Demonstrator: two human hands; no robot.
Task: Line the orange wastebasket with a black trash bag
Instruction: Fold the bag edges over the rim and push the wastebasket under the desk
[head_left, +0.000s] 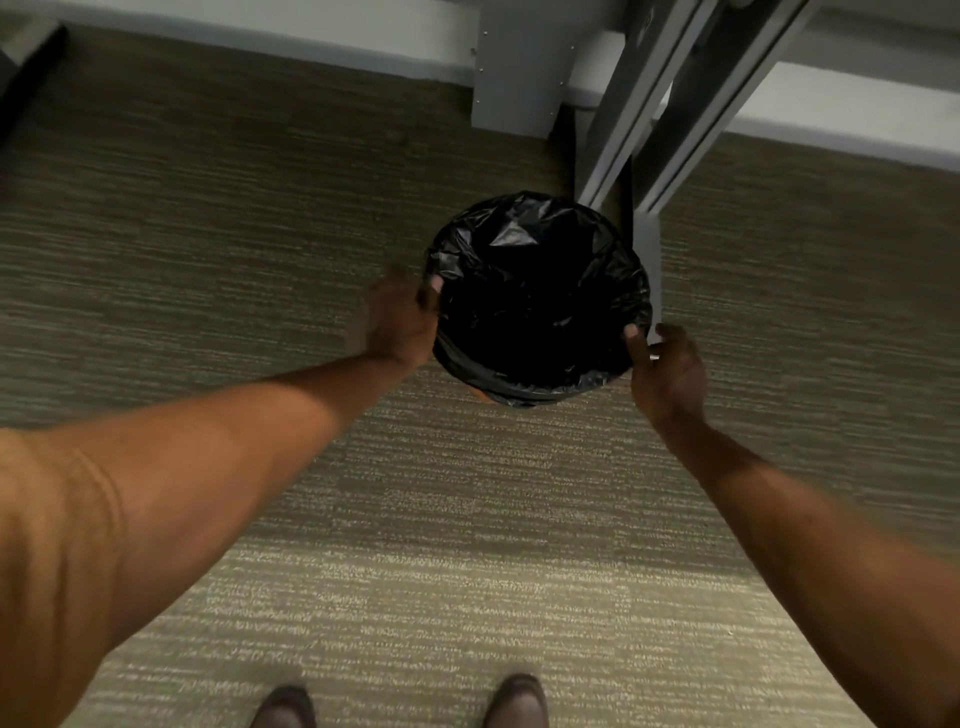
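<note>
With bag over rim: step: seating black trash bag (537, 291) on orange wastebasket (480, 393)
left hand (400, 322): pinching bag, 9 o'clock
right hand (667, 366): pinching bag, 4 o'clock
next: likely tug overhang down evenly

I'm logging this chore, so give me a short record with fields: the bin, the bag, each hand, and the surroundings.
bin: round wastebasket, a sliver of orange showing under the bag
bag: glossy black plastic trash bag, spread over the rim
left hand: at the bag's left edge, blurred
right hand: at the bag's right edge, thumb on it
surroundings: striped grey-green carpet, grey metal desk legs behind
</note>
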